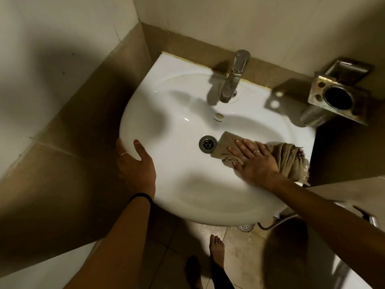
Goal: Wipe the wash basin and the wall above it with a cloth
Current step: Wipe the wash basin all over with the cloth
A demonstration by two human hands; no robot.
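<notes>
A white wash basin (177, 184) fills the middle of the view, with a metal drain (207, 144) at its bottom. My right hand (253, 161) lies flat, fingers spread, on a beige cloth (225, 142) pressed into the bowl just right of the drain. The cloth's fringed end (291, 159) trails over the basin's right rim. My left hand (135, 165) grips the basin's left rim, thumb on the inside. The light wall (250, 19) rises behind the basin above a tan tile band.
A metal tap (234, 77) stands at the basin's back edge. A steel holder (337, 94) juts from the wall at the right. A side wall (52, 59) closes in on the left. My bare feet (216, 249) stand on the tiled floor below.
</notes>
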